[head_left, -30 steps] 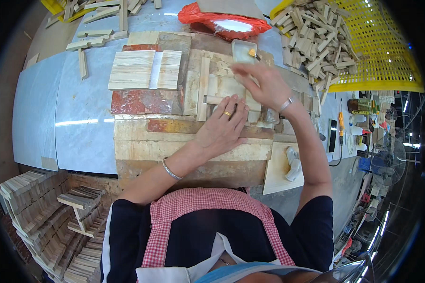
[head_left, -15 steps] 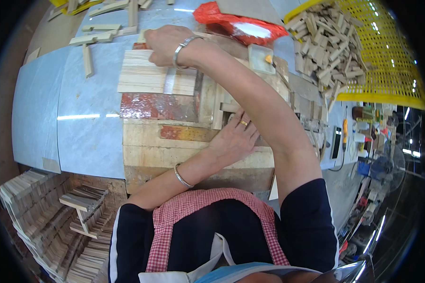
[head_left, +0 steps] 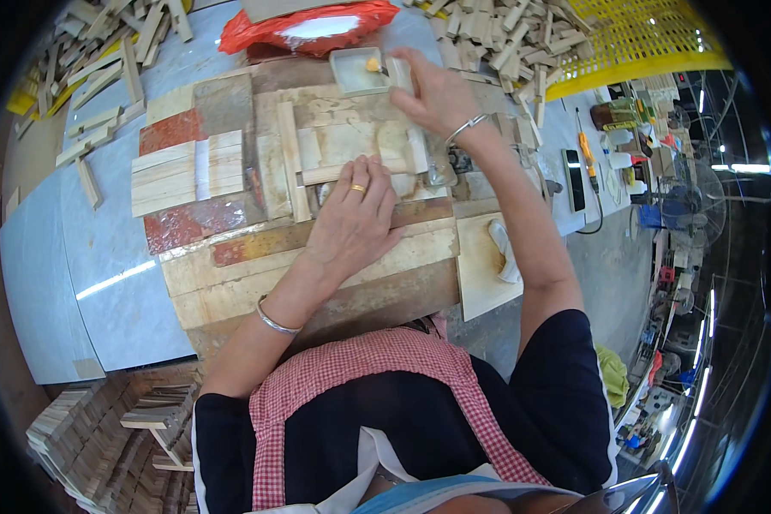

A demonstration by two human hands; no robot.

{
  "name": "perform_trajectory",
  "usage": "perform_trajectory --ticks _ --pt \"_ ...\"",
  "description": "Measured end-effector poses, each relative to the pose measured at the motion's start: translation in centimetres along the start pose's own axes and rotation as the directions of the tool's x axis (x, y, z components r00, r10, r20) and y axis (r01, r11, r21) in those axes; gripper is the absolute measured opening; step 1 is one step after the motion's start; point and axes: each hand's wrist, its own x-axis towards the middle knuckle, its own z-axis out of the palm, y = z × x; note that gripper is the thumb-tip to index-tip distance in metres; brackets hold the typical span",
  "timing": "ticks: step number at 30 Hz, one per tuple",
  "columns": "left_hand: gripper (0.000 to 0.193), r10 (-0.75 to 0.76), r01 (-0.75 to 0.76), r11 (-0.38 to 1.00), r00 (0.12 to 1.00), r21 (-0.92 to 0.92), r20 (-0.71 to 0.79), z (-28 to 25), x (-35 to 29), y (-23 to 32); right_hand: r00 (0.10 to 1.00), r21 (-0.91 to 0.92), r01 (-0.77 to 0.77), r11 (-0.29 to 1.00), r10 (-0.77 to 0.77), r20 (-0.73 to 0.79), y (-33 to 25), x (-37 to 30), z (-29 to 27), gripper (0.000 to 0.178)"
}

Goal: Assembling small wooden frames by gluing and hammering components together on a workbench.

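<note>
1. The left hand (head_left: 355,218) is lying palm down, fingers spread and released, pressing on the wooden strips (head_left: 343,150) arranged on a board (head_left: 317,265) at the middle of the worktop (head_left: 120,283).
2. The right hand (head_left: 433,90) is reaching to the far edge of the board, fingers pinched on a small stick at the rim of a shallow square dish (head_left: 357,70); what the grip encloses is too small to tell exactly.
3. The dish is holding a yellowish blob and is sitting just in front of a red plastic bag (head_left: 308,26).
4. A stack of pale slats (head_left: 184,171) is lying left of the strips.
5. A yellow basket (head_left: 651,38) with wood offcuts (head_left: 497,30) is standing at the far right.
</note>
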Motion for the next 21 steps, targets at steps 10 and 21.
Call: perform_trajectory --ticks 10,21 --pt "0.072 -0.019 0.019 0.998 1.000 0.061 -0.001 0.3 -0.1 0.1 0.986 -0.138 -0.157 0.978 0.163 0.031 0.4 -3.0 1.8 0.047" --pt "0.073 -0.012 0.012 0.998 1.000 0.061 0.006 0.0 0.1 0.1 0.999 -0.229 -0.038 0.973 0.031 -0.032 0.8 -4.1 4.5 0.042"
